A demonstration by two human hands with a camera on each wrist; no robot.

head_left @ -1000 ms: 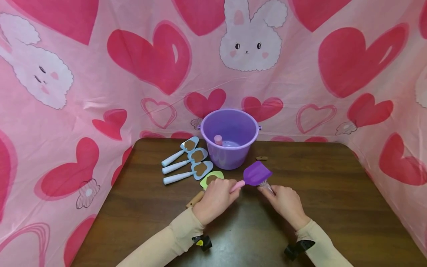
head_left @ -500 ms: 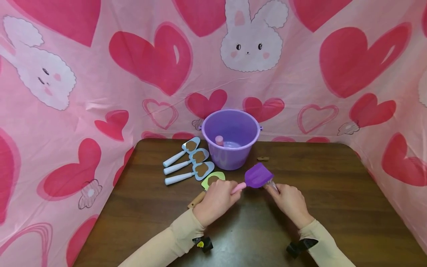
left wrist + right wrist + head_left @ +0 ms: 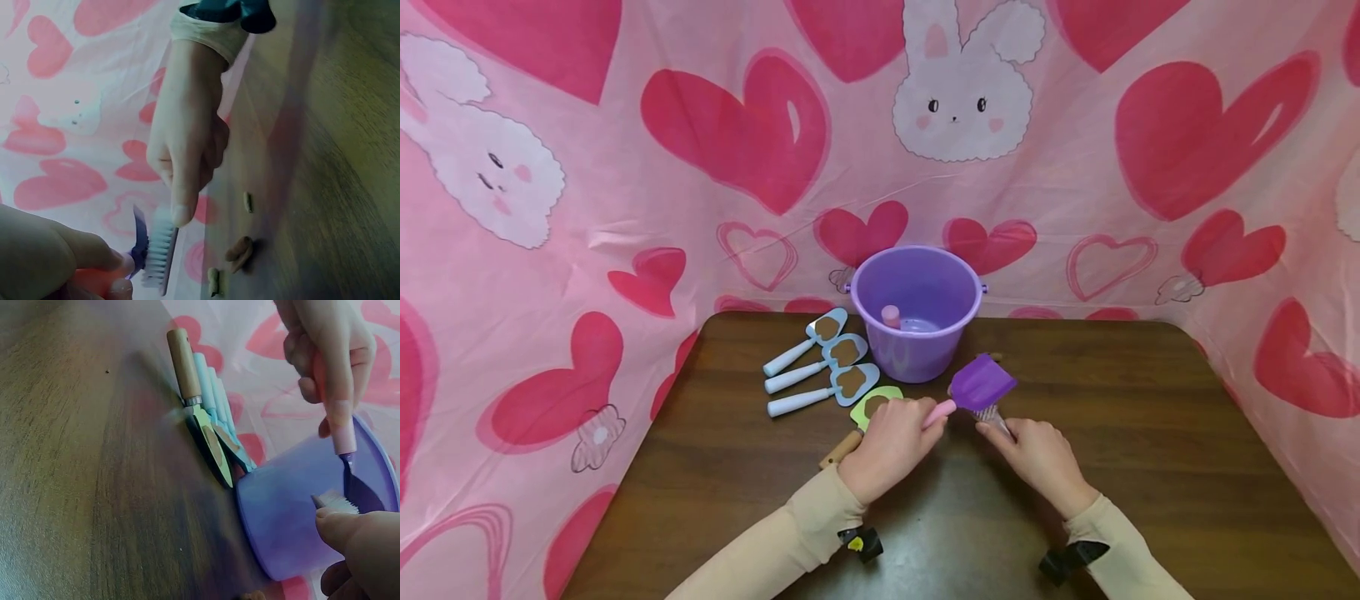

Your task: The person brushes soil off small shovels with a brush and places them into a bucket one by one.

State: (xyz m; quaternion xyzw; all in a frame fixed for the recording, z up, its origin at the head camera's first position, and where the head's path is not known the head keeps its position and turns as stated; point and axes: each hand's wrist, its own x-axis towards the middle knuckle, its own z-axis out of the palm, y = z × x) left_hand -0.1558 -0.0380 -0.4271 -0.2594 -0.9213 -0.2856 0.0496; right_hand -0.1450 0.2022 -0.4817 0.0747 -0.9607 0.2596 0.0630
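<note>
My left hand [image 3: 891, 446] grips the pink handle of a small toy shovel with a purple blade [image 3: 981, 385]. In my right hand [image 3: 1045, 458] is a small brush [image 3: 991, 418], pinched with the thumb along its back. The brush's white bristles [image 3: 161, 253] point at the underside of the shovel blade, right up against it in the left wrist view. Both tools are held above the table, in front of a purple bucket [image 3: 917, 354]. A pink cylindrical handle end [image 3: 891, 316] shows inside the bucket.
Left of the bucket lie several light-blue hand trowels [image 3: 853, 385] with brown patches on their blades. A green trowel [image 3: 203, 434] with a wooden handle lies beside them. Small brown pieces [image 3: 239, 251] are on the wooden table [image 3: 1150, 467]. Pink heart-print cloth [image 3: 737, 125] surrounds the table.
The brush has shifted right and then back left along the shovel's underside. The shovel blade has tipped a little, rising toward the bucket and overlapping the small brown piece behind it.
</note>
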